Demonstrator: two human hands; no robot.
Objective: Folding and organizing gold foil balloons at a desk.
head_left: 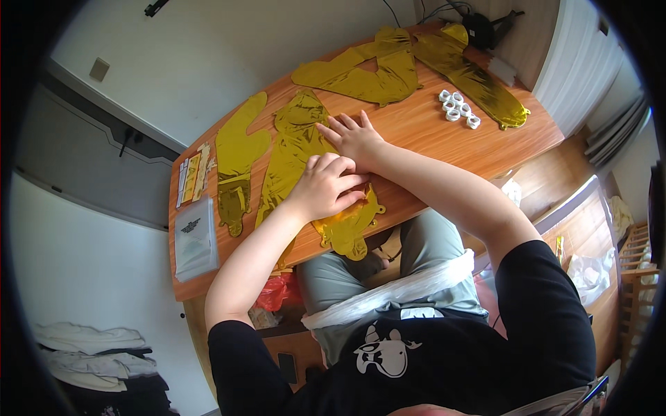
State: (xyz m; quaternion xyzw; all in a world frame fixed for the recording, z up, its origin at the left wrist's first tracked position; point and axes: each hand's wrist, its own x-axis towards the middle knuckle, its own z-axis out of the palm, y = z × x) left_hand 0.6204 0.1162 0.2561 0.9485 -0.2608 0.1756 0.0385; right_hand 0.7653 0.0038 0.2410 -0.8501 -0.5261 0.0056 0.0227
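Note:
A flat, uninflated gold foil balloon (352,232) lies under my two hands, its tabbed lower end reaching the table's near edge. My left hand (325,191) is on it with fingers curled in and the thumb against the foil; the pinched part is hidden by the hand. Just beyond and to the right, my right hand (355,142) lies flat with its fingers spread, partly over the foil and the table. Its wrist is close to the left fingertips. To the left rests another flat gold foil balloon (239,163).
Two more gold balloons lie on the wooden table (433,149): an angular one (392,80) at the back and a long one (489,83) at right. Several white rings (458,107) sit between. At left are printed cards (193,177) and clear plastic sleeves (194,239). A red bag (277,291) hangs below.

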